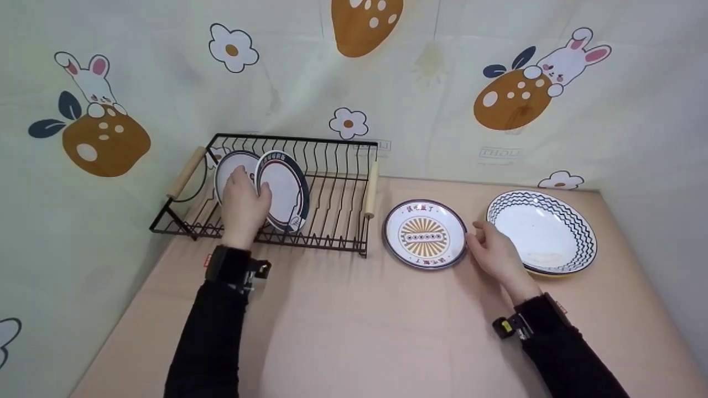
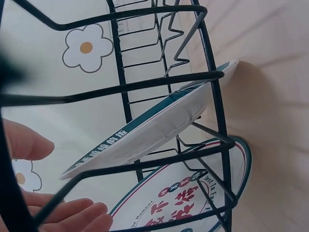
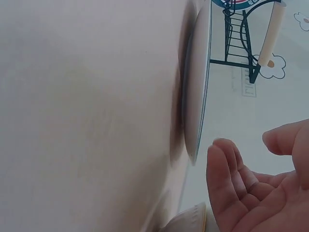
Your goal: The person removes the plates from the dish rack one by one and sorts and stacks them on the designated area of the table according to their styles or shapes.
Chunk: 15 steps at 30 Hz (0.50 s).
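Centrally, as landmark: black wire dish rack (image 1: 310,193) with wooden handles, standing at the table's (image 1: 354,331) far left against the cartoon-print backdrop (image 1: 442,83).

Inside the rack, left end: two plates on edge. Blue-rimmed plate (image 1: 283,190) leans in the slots; left hand (image 1: 243,207) holds it, thumb on its face, fingers behind. Second plate (image 1: 232,168) stands just behind, partly hidden by the hand. The rack's right slots are free.

Right of the rack: sunburst plate (image 1: 425,234) flat on the table, rim near the rack's right handle. Right hand (image 1: 494,251), fingers loosely bent and holding nothing, touches or nearly touches that plate's right rim; cannot tell which. Zigzag-rimmed bowl (image 1: 542,231) further right.

Writing: Chinese characters on the plates, unreadable; the left wrist view shows part of "Just".
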{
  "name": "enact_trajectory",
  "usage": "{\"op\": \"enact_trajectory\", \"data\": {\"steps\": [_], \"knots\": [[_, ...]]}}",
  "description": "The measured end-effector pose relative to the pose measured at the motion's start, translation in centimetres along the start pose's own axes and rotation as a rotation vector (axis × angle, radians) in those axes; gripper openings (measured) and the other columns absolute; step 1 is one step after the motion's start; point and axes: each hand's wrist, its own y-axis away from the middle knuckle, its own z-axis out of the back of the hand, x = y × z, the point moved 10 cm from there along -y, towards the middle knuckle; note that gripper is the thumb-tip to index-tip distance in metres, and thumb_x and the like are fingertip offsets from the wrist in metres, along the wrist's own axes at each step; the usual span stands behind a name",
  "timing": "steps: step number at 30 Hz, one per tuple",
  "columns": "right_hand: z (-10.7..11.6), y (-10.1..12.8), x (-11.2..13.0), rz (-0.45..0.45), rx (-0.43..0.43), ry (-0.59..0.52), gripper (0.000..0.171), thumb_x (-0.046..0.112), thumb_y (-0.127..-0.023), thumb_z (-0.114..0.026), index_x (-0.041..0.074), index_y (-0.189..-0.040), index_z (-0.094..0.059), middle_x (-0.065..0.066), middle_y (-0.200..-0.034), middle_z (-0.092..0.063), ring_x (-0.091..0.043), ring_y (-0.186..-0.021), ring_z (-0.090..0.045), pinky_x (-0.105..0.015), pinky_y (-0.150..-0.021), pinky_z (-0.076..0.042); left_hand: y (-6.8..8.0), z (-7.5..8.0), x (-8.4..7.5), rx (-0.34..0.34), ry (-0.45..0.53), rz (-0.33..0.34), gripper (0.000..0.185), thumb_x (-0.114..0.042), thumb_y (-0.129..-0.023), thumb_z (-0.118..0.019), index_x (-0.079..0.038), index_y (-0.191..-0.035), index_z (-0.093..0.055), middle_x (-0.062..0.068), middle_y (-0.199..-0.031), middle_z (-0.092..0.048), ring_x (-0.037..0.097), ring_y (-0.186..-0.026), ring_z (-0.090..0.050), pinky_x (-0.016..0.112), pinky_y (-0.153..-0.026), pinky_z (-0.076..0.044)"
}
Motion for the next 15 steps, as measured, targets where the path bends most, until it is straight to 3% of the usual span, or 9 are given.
{"op": "enact_trajectory", "data": {"steps": [7, 15], "knots": [[0.0, 0.0, 0.6, 0.036, -0.001, -0.05, 0.041, 0.013, -0.098, -0.054, -0.012, -0.131, -0.05, -0.023, -0.104, -0.066, -0.037, -0.097, -0.065, -0.05, -0.091, -0.05, 0.1, -0.1, 0.2, 0.017, -0.032, 0.028, 0.059, -0.016, -0.095, -0.057, 0.02, -0.137, -0.036, 0.04, -0.126, -0.05, 0.053, -0.112, -0.054, 0.06, -0.095, -0.045], [0.1, 0.0, 1.2, 0.091, -0.005, -0.077, 0.04, 0.01, -0.099, -0.053, -0.014, -0.131, -0.049, -0.029, -0.118, -0.062, -0.041, -0.111, -0.06, -0.049, -0.097, -0.049, 0.0, -0.7, 0.8, 0.064, -0.033, 0.063, 0.056, -0.018, -0.095, -0.056, 0.018, -0.134, -0.041, 0.038, -0.121, -0.055, 0.052, -0.106, -0.058, 0.06, -0.09, -0.048]]}}
